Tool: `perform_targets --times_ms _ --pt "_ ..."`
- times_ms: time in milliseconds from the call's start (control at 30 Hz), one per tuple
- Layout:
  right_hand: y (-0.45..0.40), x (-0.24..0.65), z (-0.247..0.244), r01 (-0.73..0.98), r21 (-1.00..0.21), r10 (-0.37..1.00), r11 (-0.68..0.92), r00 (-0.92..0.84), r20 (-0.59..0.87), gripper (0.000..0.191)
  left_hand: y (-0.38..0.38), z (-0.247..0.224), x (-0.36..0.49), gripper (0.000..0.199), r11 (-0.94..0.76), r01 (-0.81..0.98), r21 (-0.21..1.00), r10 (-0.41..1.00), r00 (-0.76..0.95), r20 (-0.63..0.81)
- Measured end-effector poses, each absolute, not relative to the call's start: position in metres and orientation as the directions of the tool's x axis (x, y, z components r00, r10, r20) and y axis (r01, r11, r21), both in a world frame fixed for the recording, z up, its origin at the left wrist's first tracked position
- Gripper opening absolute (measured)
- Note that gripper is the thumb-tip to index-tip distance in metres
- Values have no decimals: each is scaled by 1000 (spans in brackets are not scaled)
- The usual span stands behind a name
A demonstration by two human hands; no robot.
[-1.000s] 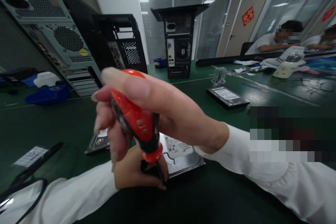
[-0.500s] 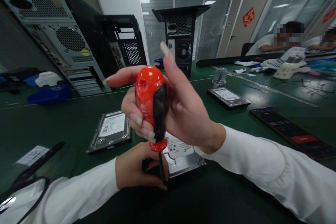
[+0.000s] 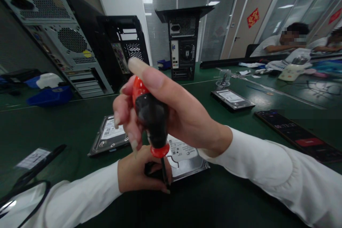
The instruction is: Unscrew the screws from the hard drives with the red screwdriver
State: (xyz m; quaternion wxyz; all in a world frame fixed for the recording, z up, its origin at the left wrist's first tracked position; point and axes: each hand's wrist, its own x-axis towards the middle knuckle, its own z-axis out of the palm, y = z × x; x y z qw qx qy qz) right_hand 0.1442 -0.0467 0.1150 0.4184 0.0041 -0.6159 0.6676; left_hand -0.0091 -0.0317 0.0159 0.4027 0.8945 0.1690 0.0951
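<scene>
The right hand is clasping a red-and-black screwdriver, its thumb reaching over the top of the handle, and the thin shaft is pointing down toward the worktop. The left hand is lying lower, thumb and fingers curling about the shaft's lower end; that spot is dark, so I cannot tell whether they are pinching the metal or only surrounding it. Both hands are working close together near the middle of the worktop's near edge, where a silver hard drive is lying flat, the left fingers sitting at its near left corner. A second drive is resting behind the left wrist, toward the left edge, and a third drive is lying farther back on the right, beyond a phone near the right edge. Computer towers are standing toward the far edge
</scene>
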Motion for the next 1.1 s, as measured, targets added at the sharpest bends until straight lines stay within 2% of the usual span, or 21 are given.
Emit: perform_targets --times_ms 267,333,433,500,833,1000,1100 --pt "-52 145 117 -558 -822 581 114 -634 511 12 -33 18 -7 15 -602 237 762 391 920 23" --pt "-50 145 117 -567 -815 547 122 -647 532 19 -33 18 -7 14 -608 237 758 387 922 22" --pt "-46 146 115 -606 -787 449 116 -675 585 43 -33 18 -8 15 -620 246 745 389 921 18" --pt "-44 146 114 -615 -780 438 114 -673 595 49 -33 18 -8 15 -619 251 744 394 919 18" --pt "-42 149 114 -557 -821 483 124 -689 540 40 -33 17 -8 14 -605 248 757 397 918 17" --pt "-43 151 117 -546 -831 458 109 -714 530 24 -33 15 -9 16 -611 246 752 397 918 22" --pt "-47 150 122 -501 -862 507 75 -725 466 19 -33 14 -9 15 -613 243 752 397 917 27"
